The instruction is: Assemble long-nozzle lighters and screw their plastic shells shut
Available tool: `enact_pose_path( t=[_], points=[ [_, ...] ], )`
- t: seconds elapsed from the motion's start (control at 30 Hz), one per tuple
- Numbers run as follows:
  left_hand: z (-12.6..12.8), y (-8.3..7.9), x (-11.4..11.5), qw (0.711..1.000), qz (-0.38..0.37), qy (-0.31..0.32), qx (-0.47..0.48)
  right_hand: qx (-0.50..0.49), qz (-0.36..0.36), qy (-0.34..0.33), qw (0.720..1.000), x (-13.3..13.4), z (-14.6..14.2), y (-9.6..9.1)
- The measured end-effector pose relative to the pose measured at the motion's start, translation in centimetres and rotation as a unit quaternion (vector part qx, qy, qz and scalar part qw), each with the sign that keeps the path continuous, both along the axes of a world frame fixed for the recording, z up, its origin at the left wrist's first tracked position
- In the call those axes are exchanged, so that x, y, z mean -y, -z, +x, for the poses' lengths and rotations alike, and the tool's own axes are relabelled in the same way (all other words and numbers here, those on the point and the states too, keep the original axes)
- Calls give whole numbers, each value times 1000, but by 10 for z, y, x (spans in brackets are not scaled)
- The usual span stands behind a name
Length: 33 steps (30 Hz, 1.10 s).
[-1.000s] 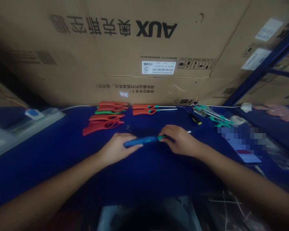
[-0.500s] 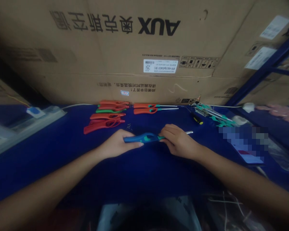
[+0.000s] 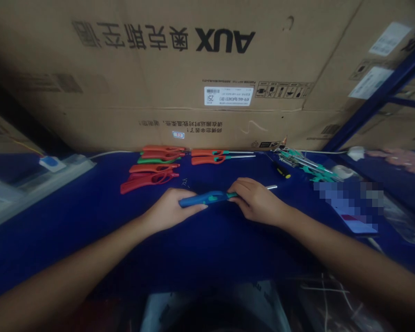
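A blue long-necked lighter point(image 3: 204, 199) with green inner parts lies crosswise between my hands, above the blue tabletop point(image 3: 207, 249). My left hand point(image 3: 171, 210) is closed around its handle end, thumb along the near side. At the neck, my right hand point(image 3: 254, 198) grips the lighter, fingers pressed together; a metal tube end point(image 3: 271, 187) sticks out beyond the knuckles. Beyond my left hand lie red and orange lighter handles point(image 3: 152, 177) and a green one point(image 3: 157, 160). Two orange lighters with metal tubes point(image 3: 210, 160) rest behind the blue one.
A black and yellow screwdriver point(image 3: 282, 170) lies beyond my right hand. Green parts with metal tubes point(image 3: 307, 162) are heaped at the right, near a phone-like object point(image 3: 356, 219), partly blurred out. Large cardboard point(image 3: 152, 83) stands along the back. A clear plastic-looking strip point(image 3: 65, 173) lies left.
Both hands keep their hold on the blue lighter. Its handle end has tipped slightly toward me, and the trigger area has turned a little. The other things lie where they were.
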<state>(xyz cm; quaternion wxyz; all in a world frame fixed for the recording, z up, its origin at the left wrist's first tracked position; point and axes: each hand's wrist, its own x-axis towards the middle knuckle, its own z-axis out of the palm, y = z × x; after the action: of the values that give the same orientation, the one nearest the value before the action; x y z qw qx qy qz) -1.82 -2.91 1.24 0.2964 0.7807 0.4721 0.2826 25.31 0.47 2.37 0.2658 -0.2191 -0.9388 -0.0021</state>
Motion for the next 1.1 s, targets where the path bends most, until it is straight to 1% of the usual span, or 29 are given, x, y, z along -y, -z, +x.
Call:
enact_pose_path(
  t=[0.07, 0.17, 0.27, 0.33, 0.4, 0.5, 0.67, 0.77, 0.9, 0.97, 1.1],
  points=[
    [0, -1, -2, 998, 51, 21, -16, 9, -8, 12, 1000, -3, 3, -3],
    [-2, -5, -4, 987, 137, 52, -59, 17, -18, 36, 999, -8, 10, -9],
    [-6, -7, -2, 975, 189, 55, -107, 40, 19, 48, 998, -10, 15, -14],
    [-8, -7, 0, 968, 213, 53, -125, 57, 57, 40, 996, -11, 17, -15],
    [-9, -6, 1, 964, 229, 57, -125, 51, 92, 25, 994, -11, 18, -13],
    [-8, -7, 3, 965, 229, 74, -102, 19, 134, 12, 991, -9, 17, -10],
    [-6, -10, 5, 969, 212, 94, -89, 11, 140, -1, 990, -6, 15, -10],
    [-7, -7, 6, 962, 230, 88, -121, 30, 110, 2, 993, -3, 15, -11],
    [-9, -4, 6, 948, 256, 88, -168, 66, 17, 28, 997, -1, 13, -9],
    [-8, -5, 5, 947, 248, 81, -189, 84, -30, 49, 995, -1, 10, -7],
    [-6, -11, 1, 949, 200, 67, -237, 123, -116, 89, 982, -4, 6, -4]
  ],
)
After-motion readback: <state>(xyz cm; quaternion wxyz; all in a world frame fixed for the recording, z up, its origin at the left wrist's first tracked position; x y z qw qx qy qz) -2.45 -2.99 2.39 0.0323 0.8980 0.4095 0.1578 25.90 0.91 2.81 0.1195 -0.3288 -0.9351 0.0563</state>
